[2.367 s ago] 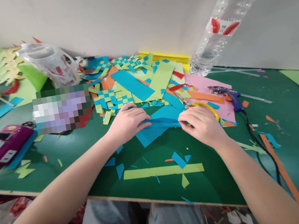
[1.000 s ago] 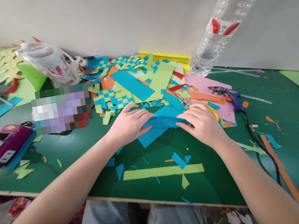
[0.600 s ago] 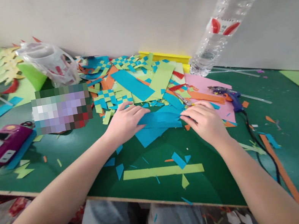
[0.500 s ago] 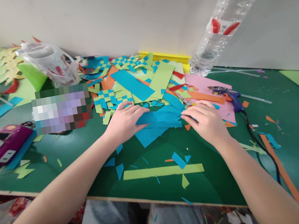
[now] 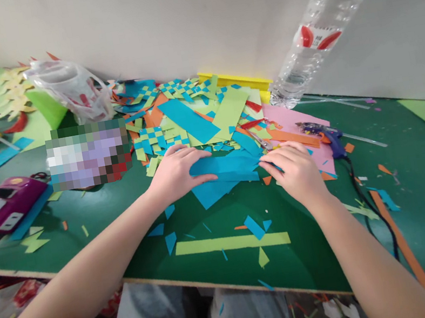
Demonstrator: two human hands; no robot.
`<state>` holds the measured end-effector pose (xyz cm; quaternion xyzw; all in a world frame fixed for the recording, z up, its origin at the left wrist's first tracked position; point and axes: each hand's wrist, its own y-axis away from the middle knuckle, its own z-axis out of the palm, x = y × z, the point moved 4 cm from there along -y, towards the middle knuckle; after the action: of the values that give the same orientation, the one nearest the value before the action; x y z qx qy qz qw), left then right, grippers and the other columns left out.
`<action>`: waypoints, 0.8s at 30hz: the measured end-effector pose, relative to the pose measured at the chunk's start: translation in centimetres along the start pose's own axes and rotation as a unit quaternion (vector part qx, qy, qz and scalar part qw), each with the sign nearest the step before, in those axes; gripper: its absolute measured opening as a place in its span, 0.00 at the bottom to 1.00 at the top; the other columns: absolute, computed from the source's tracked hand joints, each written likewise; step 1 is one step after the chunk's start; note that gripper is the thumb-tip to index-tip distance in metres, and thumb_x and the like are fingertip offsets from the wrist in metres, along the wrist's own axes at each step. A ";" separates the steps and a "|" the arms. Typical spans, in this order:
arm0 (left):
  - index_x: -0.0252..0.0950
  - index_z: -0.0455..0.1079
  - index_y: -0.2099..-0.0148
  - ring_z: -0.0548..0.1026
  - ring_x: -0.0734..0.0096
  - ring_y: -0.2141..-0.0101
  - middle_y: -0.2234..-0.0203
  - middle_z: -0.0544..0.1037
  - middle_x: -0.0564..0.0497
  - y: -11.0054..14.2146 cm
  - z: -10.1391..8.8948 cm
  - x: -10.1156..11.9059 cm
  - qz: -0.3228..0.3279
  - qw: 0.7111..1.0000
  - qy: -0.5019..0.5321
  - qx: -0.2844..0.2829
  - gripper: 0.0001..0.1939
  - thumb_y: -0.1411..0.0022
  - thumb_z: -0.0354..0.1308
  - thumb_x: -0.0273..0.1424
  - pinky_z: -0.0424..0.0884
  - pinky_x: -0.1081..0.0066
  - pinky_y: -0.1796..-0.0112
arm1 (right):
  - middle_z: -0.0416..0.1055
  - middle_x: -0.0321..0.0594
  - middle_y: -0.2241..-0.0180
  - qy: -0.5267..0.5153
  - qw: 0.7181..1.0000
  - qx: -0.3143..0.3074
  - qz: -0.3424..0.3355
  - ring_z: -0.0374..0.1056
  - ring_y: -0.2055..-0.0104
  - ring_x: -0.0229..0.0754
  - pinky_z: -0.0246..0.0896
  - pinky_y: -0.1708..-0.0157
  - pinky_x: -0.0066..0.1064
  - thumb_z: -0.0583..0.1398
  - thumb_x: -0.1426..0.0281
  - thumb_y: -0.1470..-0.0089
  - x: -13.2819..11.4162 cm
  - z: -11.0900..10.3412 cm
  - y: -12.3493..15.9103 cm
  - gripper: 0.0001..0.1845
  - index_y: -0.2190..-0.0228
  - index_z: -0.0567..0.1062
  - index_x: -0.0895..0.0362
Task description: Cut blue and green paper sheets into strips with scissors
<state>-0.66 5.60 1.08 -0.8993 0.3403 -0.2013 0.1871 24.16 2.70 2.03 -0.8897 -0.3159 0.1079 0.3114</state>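
A blue paper strip (image 5: 224, 166) stretches between my two hands, above another piece of blue paper (image 5: 210, 193) lying on the green table. Its left end sits between the thumb and fingers of my left hand (image 5: 177, 173). At the right end, the fingertips of my right hand (image 5: 294, 169) are pinched on the paper. Behind the hands spreads a heap of blue and green paper with woven checkered pieces (image 5: 151, 139). Scissors (image 5: 262, 142) lie partly hidden beyond my right hand. A long light-green strip (image 5: 231, 243) rests nearer the table's front edge.
A glue gun (image 5: 328, 139) with a black cord lies at right on pink paper. A large clear bottle (image 5: 320, 25) leans at the wall. Left stand a purple power strip (image 5: 9, 206) and a plastic-wrapped cup (image 5: 68, 88). Paper scraps are scattered about.
My left thumb has shifted slightly right along the blue strip. The right hand has barely moved, and the things on the table stay as they were.
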 end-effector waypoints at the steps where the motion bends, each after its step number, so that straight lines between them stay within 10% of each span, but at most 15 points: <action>1: 0.34 0.72 0.51 0.77 0.61 0.58 0.60 0.80 0.46 0.0 0.0 -0.1 -0.007 1.000 0.009 -0.003 0.26 0.45 0.64 0.48 0.62 0.60 0.46 | 0.79 0.37 0.67 0.001 1.000 0.001 -0.001 0.72 0.65 0.41 0.61 0.53 0.40 0.59 0.70 0.41 0.0 0.0 0.0 0.05 0.68 0.75 0.55; 24: 0.39 0.74 0.65 0.77 0.67 0.60 0.64 0.80 0.52 0.0 0.2 -0.5 -0.010 0.998 0.060 0.019 0.11 0.42 0.63 0.41 0.62 0.62 0.48 | 0.79 0.37 0.67 0.009 1.000 -0.004 0.012 0.73 0.64 0.41 0.57 0.48 0.43 0.59 0.70 0.42 0.3 -0.1 0.1 0.05 0.68 0.76 0.56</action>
<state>-0.93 6.03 0.79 -0.8851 0.3381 -0.2634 0.1813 24.46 2.82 2.05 -0.8957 -0.3030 0.1026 0.3089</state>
